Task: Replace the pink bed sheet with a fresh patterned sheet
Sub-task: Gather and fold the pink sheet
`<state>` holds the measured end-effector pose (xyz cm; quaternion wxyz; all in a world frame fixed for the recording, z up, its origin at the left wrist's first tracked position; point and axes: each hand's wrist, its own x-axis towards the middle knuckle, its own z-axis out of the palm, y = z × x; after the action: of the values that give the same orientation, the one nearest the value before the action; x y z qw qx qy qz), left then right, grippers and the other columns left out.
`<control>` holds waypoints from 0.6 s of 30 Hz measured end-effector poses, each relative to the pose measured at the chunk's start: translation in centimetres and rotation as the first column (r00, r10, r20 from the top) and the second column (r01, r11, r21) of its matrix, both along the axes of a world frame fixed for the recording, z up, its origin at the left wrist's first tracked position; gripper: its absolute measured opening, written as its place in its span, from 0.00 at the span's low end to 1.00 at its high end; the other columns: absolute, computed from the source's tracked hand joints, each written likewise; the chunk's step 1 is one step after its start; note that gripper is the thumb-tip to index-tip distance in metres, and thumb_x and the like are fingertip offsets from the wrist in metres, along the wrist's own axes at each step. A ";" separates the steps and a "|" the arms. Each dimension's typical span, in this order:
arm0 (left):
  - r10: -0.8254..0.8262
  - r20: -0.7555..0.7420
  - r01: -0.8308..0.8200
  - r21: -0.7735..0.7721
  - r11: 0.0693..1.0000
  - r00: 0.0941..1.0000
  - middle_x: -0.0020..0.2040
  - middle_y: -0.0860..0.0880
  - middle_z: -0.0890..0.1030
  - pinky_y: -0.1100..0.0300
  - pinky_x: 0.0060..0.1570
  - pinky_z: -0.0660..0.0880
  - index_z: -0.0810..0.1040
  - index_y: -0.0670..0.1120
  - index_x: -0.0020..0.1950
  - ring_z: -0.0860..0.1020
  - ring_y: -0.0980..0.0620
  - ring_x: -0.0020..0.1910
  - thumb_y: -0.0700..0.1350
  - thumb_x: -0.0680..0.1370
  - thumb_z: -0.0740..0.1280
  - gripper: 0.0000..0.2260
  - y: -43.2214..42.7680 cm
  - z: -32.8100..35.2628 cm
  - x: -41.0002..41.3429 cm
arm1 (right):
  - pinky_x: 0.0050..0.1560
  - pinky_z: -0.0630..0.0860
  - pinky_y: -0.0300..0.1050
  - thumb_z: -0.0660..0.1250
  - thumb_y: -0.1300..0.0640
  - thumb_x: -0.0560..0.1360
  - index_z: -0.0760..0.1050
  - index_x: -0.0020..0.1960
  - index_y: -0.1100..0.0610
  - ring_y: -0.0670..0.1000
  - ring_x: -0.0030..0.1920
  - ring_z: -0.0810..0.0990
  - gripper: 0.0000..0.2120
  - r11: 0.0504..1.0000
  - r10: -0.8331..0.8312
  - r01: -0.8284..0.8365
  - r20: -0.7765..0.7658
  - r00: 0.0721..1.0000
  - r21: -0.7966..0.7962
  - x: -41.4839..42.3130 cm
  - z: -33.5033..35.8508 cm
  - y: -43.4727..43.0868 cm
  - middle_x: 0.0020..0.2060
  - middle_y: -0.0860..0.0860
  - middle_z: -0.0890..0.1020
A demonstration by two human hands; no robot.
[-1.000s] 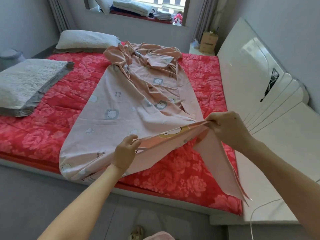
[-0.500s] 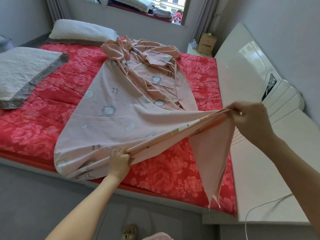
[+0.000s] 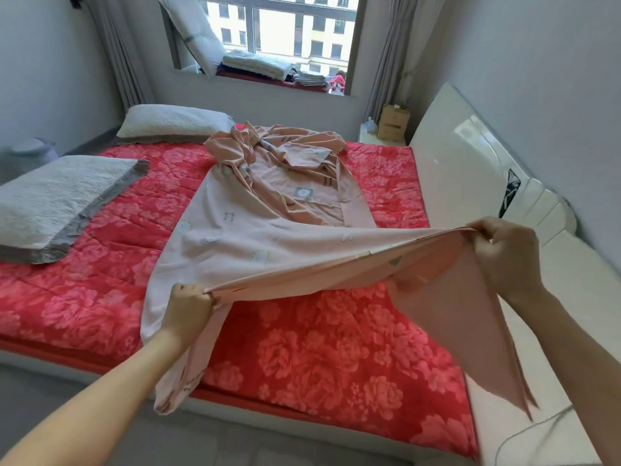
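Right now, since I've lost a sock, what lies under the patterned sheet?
The red floral quilt lies under the patterned sheet, showing around it. Anything beneath its bunched far end is hidden.

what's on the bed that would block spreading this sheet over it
The near pillow and the far pillow lie on the left of the red quilt, where the patterned sheet must spread. Nothing else visible blocks it.
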<state>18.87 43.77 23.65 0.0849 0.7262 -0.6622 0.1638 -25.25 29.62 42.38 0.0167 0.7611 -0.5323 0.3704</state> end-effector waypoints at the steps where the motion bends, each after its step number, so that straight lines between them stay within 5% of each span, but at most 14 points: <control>1: 0.027 0.020 -0.027 -0.007 1.000 0.999 0.22 0.44 0.68 0.56 0.28 0.69 0.70 0.41 0.21 0.70 0.47 0.21 0.31 0.60 0.74 0.14 0.4 -0.7 1.0 | 0.45 0.73 0.46 0.67 0.67 0.72 0.82 0.46 0.63 0.60 0.43 0.82 0.06 1.000 0.003 -0.003 -0.006 1.000 -0.007 0.1 0.0 0.0 0.40 0.59 0.84; 3: 0.059 0.047 -0.058 -0.023 0.998 0.997 0.22 0.44 0.68 0.55 0.26 0.71 0.70 0.40 0.21 0.70 0.47 0.21 0.30 0.58 0.64 0.08 1.6 -0.4 3.0 | 0.45 0.73 0.48 0.67 0.66 0.73 0.82 0.46 0.63 0.61 0.44 0.82 0.06 1.000 -0.011 0.011 -0.003 1.000 -0.021 0.1 0.0 -0.3 0.40 0.60 0.84; 5: 0.117 0.055 -0.118 0.009 0.993 0.992 0.22 0.43 0.68 0.55 0.27 0.71 0.72 0.39 0.22 0.71 0.46 0.20 0.29 0.56 0.66 0.08 3.2 -0.1 5.7 | 0.45 0.73 0.48 0.66 0.65 0.73 0.82 0.46 0.64 0.62 0.44 0.82 0.07 0.999 -0.037 0.038 0.011 0.999 -0.037 0.0 -0.2 -0.7 0.40 0.61 0.84; 9: 0.302 -0.155 -0.289 0.103 0.952 0.941 0.25 0.38 0.70 0.52 0.23 0.71 0.74 0.35 0.30 0.72 0.41 0.20 0.29 0.50 0.77 0.15 6.4 1.3 10.5 | 0.46 0.74 0.49 0.61 0.58 0.71 0.82 0.46 0.65 0.63 0.44 0.82 0.14 0.997 -0.068 0.070 0.042 0.997 -0.042 0.7 -1.2 -1.2 0.40 0.63 0.83; 11: 0.379 -0.270 -0.396 -0.009 0.918 0.885 0.29 0.34 0.72 0.46 0.25 0.71 0.73 0.32 0.40 0.73 0.35 0.24 0.27 0.60 0.70 0.11 7.0 2.9 11.1 | 0.45 0.74 0.49 0.60 0.57 0.71 0.82 0.47 0.66 0.64 0.44 0.82 0.15 0.995 -0.089 0.091 0.050 0.995 -0.047 1.3 -1.9 -1.3 0.40 0.64 0.83; 13: 0.481 -0.479 -0.600 -0.127 0.790 0.735 0.37 0.30 0.74 0.42 0.34 0.70 0.69 0.33 0.47 0.75 0.31 0.33 0.27 0.68 0.64 0.10 7.2 3.9 11.7 | 0.44 0.73 0.49 0.62 0.59 0.72 0.81 0.47 0.66 0.64 0.44 0.82 0.13 0.993 -0.109 0.111 0.048 0.993 -0.042 1.8 -2.5 -1.4 0.40 0.65 0.83; 15: 0.569 -0.600 -0.740 -0.058 0.670 0.562 0.42 0.29 0.75 0.41 0.40 0.70 0.69 0.33 0.50 0.76 0.30 0.40 0.30 0.70 0.67 0.11 7.4 3.3 13.0 | 0.44 0.73 0.49 0.64 0.63 0.73 0.81 0.47 0.66 0.64 0.44 0.82 0.09 0.992 -0.123 0.124 0.058 0.991 -0.026 2.4 -3.0 -1.2 0.40 0.65 0.83; 18: 0.665 -0.617 -0.795 0.104 0.598 0.420 0.42 0.27 0.77 0.43 0.44 0.72 0.77 0.30 0.48 0.76 0.29 0.43 0.33 0.72 0.67 0.07 8.0 1.1 15.0 | 0.43 0.72 0.48 0.64 0.63 0.73 0.81 0.46 0.66 0.63 0.43 0.81 0.09 0.987 -0.156 0.158 0.068 0.985 -0.024 3.1 -3.4 -0.9 0.40 0.64 0.83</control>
<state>33.90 51.80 24.77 0.2830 0.9393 -0.1934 0.0128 -22.11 28.74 39.01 0.0394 0.7039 -0.5853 0.4005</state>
